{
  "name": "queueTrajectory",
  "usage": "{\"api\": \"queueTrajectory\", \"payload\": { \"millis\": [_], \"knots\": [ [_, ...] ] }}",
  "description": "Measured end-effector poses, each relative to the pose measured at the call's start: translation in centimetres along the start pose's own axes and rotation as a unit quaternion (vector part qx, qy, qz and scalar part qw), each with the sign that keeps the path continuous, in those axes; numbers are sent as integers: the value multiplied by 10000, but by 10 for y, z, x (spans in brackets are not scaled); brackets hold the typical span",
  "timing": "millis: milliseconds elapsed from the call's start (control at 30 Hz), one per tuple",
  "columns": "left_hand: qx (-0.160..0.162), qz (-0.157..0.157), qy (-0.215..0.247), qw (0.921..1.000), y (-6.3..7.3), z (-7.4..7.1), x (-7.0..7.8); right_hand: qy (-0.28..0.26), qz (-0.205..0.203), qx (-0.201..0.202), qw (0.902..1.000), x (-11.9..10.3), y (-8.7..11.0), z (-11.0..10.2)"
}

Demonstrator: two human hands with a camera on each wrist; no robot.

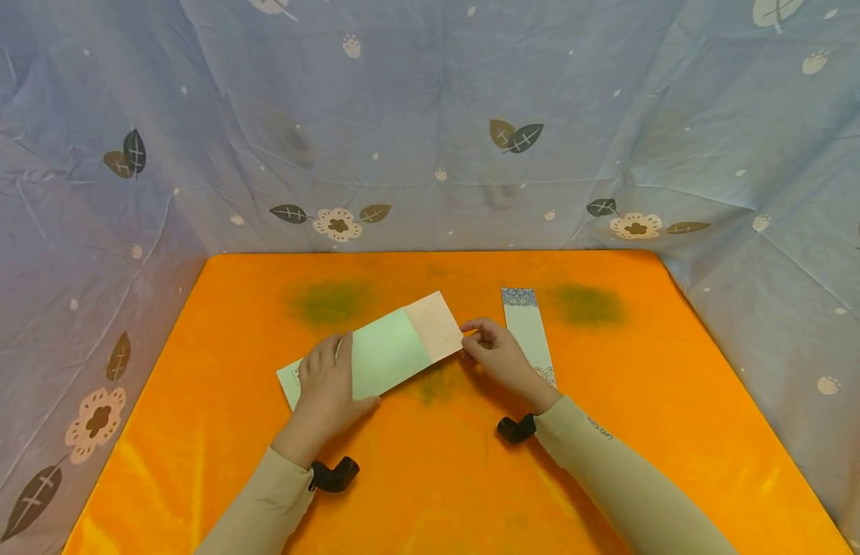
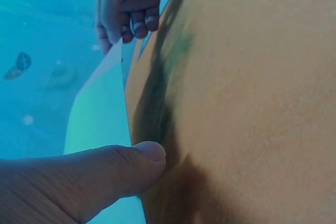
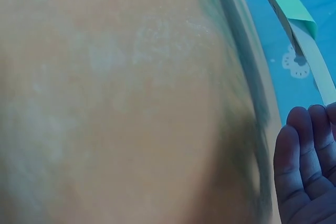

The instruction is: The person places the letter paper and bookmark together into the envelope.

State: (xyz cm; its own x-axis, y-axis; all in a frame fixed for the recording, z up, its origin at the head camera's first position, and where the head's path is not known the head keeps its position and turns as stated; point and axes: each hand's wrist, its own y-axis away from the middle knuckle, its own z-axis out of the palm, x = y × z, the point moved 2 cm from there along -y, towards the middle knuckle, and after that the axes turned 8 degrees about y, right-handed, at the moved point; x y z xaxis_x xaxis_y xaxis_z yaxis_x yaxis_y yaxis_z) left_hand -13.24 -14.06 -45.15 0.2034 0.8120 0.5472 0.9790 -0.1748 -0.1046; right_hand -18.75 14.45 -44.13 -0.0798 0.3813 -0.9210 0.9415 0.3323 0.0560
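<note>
Orange cloth-covered tabletop (image 1: 437,478) below, my left hand (image 1: 329,393) grips the long, flat pale-green paper piece (image 1: 388,351) across its width, probably for steadiness, while my right hand (image 1: 501,356) pinches its pale-pink end (image 1: 434,327).

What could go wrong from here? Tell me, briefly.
The right hand pinches only the far end of the pale strip, so a hard tug might crease or tear it.

The edge of the green paper seems to lift where it meets the strip, in the right wrist view; it could catch or fold.

The patterned card lies close by the right wrist in the head view, so a careless move may knock it.
</note>
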Motion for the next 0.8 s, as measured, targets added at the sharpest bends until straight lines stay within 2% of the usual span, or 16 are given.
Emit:
{"api": "queueTrajectory", "payload": {
  "millis": [400, 700, 800],
  "knots": [
    [39, 50, 27, 10000, 1, 1, 2, 517, -66, 13, 9986, -8, 1, 8],
    [20, 45, 52, 10000, 2, 1, 3, 495, -244, 84, 9984, 23, -10, 19],
    [13, 32, 76, 10000, 2, 2, 2, 450, -315, 7, 9985, 9, -5, 20]
  ]
}}
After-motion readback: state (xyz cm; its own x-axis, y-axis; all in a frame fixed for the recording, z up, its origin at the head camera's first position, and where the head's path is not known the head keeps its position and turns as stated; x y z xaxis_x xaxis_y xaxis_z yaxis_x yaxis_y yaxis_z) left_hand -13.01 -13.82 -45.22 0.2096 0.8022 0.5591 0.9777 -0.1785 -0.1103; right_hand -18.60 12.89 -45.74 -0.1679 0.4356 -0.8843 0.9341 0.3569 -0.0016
